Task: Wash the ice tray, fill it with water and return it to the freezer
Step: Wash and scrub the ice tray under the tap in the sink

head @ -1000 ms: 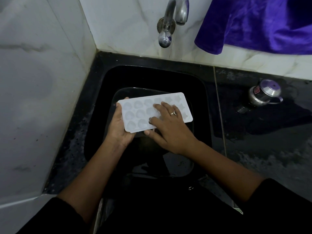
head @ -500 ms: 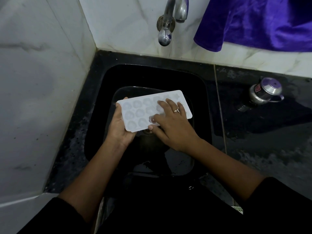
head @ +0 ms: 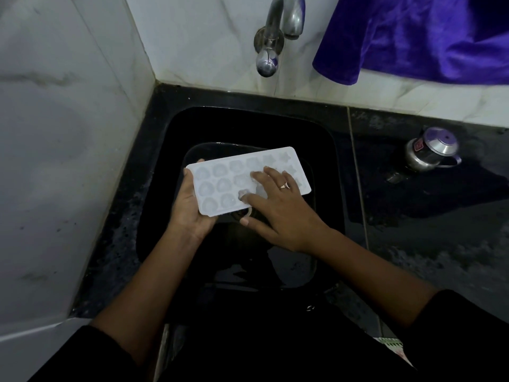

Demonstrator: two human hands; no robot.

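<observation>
Left hand (head: 190, 208) clamps tray (head: 220, 183) end; right hand (head: 281, 208) flat, fingers (head: 271, 175) spread on it. Fingers have crept slightly rightward: still scrubbing, fill pending.

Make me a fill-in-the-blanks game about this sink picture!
1. The left hand holds the white ice tray above the black ____.
2. The right hand, resting on the tray, wears a ____.
3. The cloth hanging beside the tap is ____.
Missing words: sink, ring, purple.
</observation>
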